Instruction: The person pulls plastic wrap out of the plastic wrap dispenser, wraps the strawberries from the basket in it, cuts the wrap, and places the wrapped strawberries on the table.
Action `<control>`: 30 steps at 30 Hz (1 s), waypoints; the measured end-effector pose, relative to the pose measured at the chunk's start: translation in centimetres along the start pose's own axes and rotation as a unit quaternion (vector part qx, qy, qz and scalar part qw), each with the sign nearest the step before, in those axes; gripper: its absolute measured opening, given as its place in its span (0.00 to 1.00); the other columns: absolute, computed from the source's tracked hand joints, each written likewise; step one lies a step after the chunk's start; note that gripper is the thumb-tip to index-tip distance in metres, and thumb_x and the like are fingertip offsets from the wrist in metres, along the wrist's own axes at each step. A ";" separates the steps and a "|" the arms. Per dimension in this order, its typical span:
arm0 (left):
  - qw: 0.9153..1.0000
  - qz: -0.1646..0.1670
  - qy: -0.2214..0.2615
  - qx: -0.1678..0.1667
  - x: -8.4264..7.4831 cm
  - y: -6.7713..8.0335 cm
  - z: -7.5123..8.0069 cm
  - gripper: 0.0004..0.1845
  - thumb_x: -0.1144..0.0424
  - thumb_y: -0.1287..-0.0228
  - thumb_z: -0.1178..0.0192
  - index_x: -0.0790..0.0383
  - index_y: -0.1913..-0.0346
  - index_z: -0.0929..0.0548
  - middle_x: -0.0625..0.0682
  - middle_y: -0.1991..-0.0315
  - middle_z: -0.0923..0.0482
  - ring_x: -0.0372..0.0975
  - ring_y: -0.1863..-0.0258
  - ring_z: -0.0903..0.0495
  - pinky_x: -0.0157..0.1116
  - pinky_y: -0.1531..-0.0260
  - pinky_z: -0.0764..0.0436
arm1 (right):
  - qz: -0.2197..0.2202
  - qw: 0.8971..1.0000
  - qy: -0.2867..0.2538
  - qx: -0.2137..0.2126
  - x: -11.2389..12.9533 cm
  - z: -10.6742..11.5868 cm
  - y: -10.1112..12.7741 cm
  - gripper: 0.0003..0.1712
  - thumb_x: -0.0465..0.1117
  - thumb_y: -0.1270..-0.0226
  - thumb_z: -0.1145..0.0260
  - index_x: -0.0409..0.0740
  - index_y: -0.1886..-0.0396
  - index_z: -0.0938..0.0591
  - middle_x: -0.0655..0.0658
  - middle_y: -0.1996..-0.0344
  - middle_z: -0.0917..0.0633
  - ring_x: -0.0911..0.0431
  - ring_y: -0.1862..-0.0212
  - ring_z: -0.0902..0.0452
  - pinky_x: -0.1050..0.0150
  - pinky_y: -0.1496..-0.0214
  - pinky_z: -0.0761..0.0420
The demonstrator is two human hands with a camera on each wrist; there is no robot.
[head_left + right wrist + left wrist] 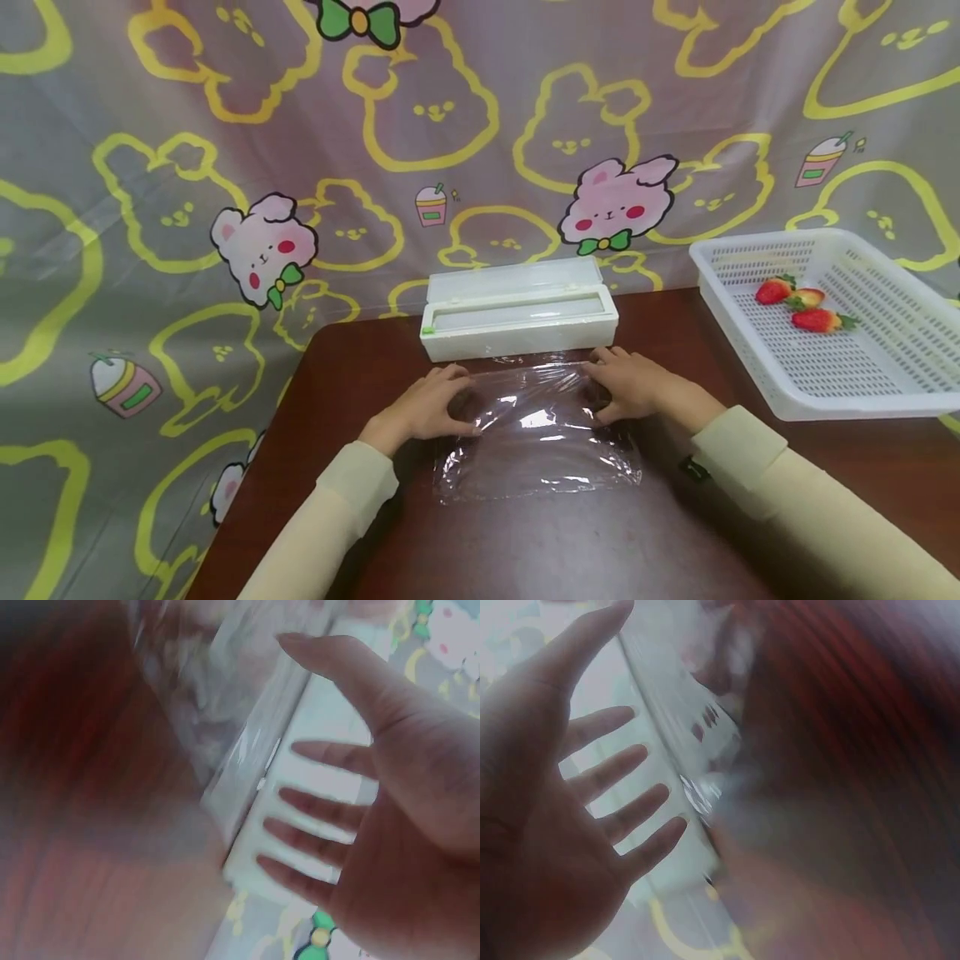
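A: Table [525, 550] status?
B: Film [536, 433] flat mid-table, just before the box [519, 321]. Left hand [423, 408] and right hand [633, 385] press its side edges, fingers spread. Basket [825, 400] right, apart.

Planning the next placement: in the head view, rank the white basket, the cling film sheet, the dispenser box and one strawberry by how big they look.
1. White basket, though it is cut off at the frame edge.
2. Cling film sheet.
3. Dispenser box, close to the sheet in width and farther from the camera, so that order is unsure.
4. Strawberry, clearly smallest.
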State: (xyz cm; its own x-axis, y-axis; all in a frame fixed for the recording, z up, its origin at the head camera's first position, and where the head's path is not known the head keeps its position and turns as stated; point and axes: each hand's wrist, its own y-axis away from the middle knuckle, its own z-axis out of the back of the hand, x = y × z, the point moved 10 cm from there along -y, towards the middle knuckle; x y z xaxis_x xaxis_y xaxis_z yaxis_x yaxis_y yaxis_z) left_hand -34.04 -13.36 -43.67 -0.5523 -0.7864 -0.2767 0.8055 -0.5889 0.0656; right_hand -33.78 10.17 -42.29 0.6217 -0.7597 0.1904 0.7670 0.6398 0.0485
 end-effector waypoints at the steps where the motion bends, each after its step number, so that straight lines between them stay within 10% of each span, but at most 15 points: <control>1: 1.000 -0.008 -0.001 0.002 -0.6 -0.2 -0.1 0.45 0.38 0.47 0.25 0.58 0.30 0.24 0.57 0.29 0.33 0.54 0.32 0.33 0.58 0.34 0.31 | 0.017 1.000 -0.005 -0.004 0.7 0.0 0.0 0.43 0.53 0.50 0.19 0.39 0.37 0.22 0.35 0.43 0.24 0.40 0.43 0.27 0.41 0.48 0.21; 10: 0.999 -0.035 -0.035 0.021 -2.9 -1.2 -1.7 0.44 0.35 0.48 0.26 0.50 0.30 0.24 0.54 0.30 0.32 0.54 0.30 0.34 0.57 0.32 0.34 | 0.048 0.998 -0.019 0.039 3.0 -1.3 0.5 0.35 0.49 0.46 0.19 0.44 0.40 0.20 0.39 0.42 0.25 0.41 0.41 0.27 0.44 0.51 0.19; 18: 0.999 -0.028 -0.029 0.016 -1.9 1.0 -2.8 0.44 0.34 0.49 0.26 0.52 0.32 0.23 0.54 0.31 0.30 0.54 0.32 0.33 0.58 0.34 0.32 | 0.078 0.988 -0.056 -0.120 5.0 12.5 4.3 0.27 0.52 0.32 0.28 0.49 0.37 0.20 0.47 0.37 0.23 0.50 0.37 0.25 0.46 0.40 0.21; 24: 1.000 -0.018 -0.017 0.002 -1.4 1.9 -2.5 0.43 0.35 0.49 0.26 0.52 0.32 0.22 0.53 0.31 0.30 0.56 0.30 0.35 0.61 0.34 0.34 | -0.046 0.970 -0.052 -0.231 -5.6 23.0 4.8 0.17 0.41 0.28 0.33 0.38 0.45 0.19 0.37 0.51 0.15 0.42 0.51 0.19 0.45 0.52 0.22; 30: 1.000 -0.024 -0.010 -0.001 -1.6 1.5 -2.4 0.44 0.35 0.51 0.24 0.52 0.33 0.22 0.54 0.32 0.30 0.56 0.31 0.34 0.61 0.34 0.33 | -0.167 0.971 -0.026 -0.170 -21.2 20.4 4.8 0.18 0.33 0.31 0.39 0.24 0.47 0.24 0.21 0.55 0.19 0.29 0.53 0.21 0.35 0.50 0.25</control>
State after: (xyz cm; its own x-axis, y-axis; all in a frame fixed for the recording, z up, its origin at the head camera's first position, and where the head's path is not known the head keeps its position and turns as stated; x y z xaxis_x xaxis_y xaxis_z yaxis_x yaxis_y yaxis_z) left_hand -31.41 -12.52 -45.38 -0.5947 -0.7604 -0.2610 0.7781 -0.6261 0.0513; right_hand -46.53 31.69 -26.06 0.3280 -0.9056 0.2687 0.9376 0.2775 -0.2095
